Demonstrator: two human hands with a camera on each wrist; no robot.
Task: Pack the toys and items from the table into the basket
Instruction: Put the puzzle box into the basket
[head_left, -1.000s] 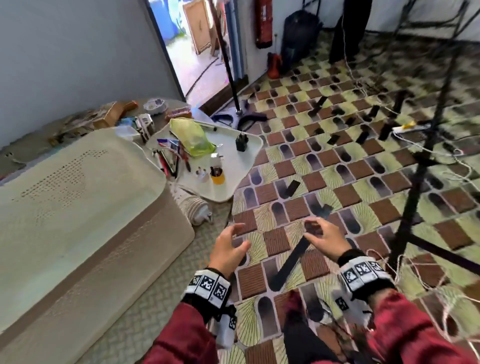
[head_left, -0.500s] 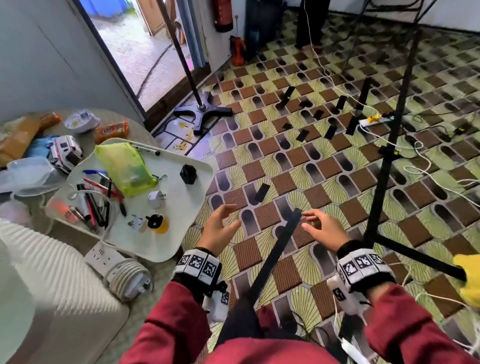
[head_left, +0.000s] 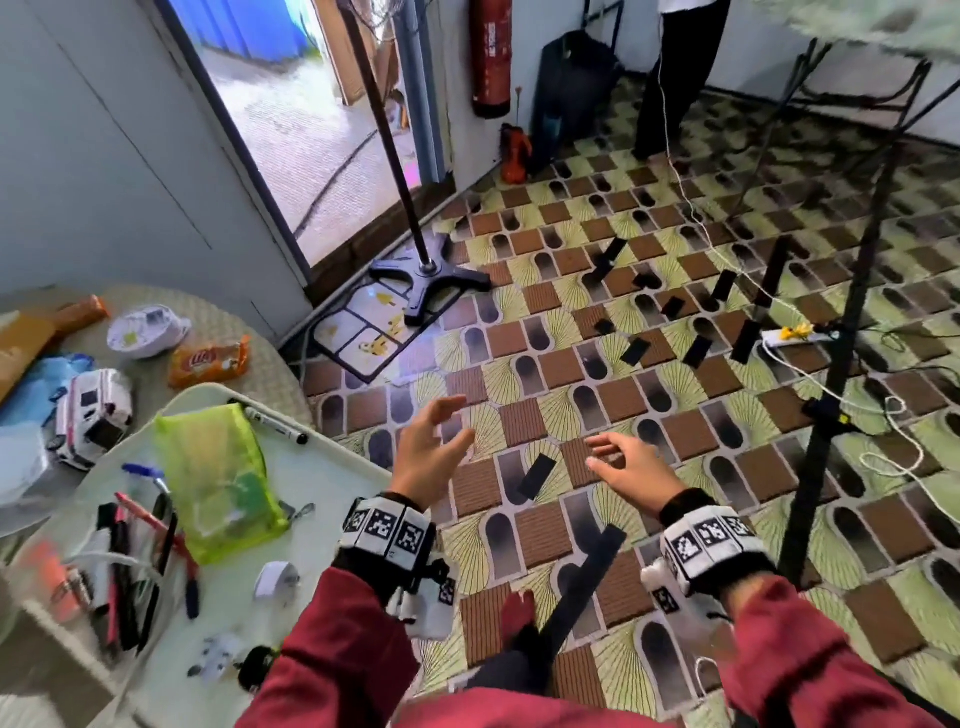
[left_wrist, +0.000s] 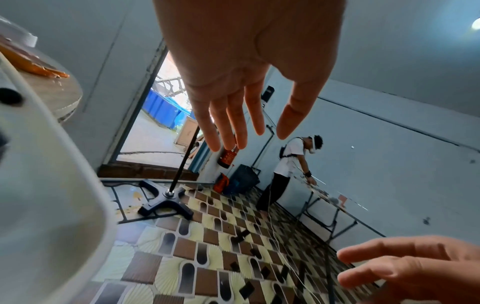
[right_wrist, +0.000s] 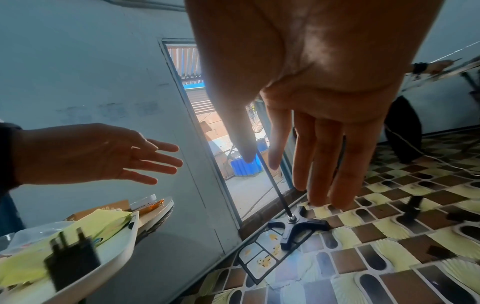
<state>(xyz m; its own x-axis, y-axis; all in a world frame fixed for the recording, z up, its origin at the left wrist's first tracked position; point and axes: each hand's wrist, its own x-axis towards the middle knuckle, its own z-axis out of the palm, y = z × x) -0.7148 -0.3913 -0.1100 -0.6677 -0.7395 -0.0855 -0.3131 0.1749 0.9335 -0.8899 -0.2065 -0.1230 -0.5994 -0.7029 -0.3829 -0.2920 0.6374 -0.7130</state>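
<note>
Left hand (head_left: 428, 452) and right hand (head_left: 631, 467) hover over patterned floor, fingers loosely spread, holding nothing. Green pouch (head_left: 218, 467), pens (head_left: 135, 561), toy van (head_left: 93, 413) lie left on table (head_left: 332, 467).

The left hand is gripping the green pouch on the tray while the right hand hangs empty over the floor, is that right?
Not quite. The left hand grips nothing: the head view shows it open over the floor, apart from the green pouch lying on the tray. The right hand does hang empty over the floor.
</note>
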